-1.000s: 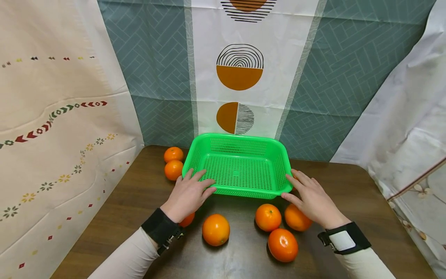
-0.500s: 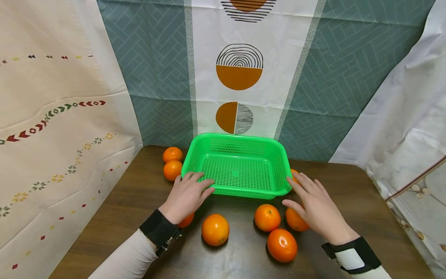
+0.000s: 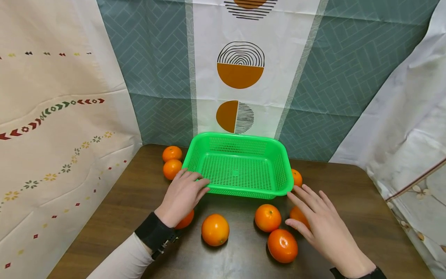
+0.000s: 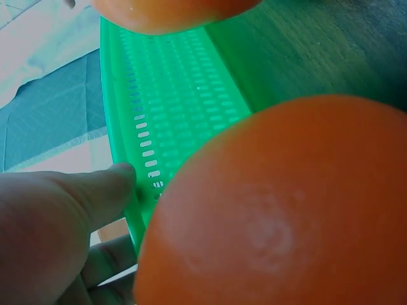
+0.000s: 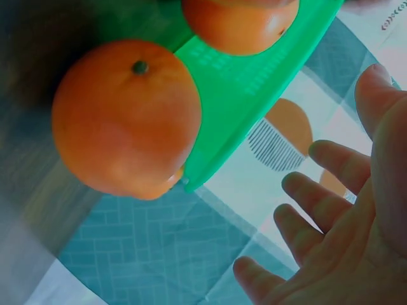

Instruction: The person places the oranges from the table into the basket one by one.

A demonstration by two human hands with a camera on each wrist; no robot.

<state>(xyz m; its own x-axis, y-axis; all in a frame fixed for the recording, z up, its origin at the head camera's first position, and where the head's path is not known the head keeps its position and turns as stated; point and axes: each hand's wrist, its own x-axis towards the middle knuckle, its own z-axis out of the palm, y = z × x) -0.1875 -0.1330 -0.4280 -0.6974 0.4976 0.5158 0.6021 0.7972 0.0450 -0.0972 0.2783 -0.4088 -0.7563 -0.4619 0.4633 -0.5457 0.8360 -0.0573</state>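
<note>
The green plastic basket sits at the back of the table. My left hand reaches over its front left corner with fingers loosely bent at the rim. In the left wrist view the thumb lies along the basket's edge, with a large orange close below. To the right of the basket, my right hand hovers with spread fingers and nothing in its grasp. It partly covers one orange. Near it lie two more oranges, one behind the other.
A single orange lies in front of the basket, and another is partly hidden by the left wrist. Two oranges stand left of the basket. One more orange shows beside its right end. Patterned cloth hangs behind the table.
My right hand has drawn back from the basket's right corner towards the front right, uncovering the orange beside the basket. The left hand has shifted slightly left, its fingers closer together. The basket stays put.
</note>
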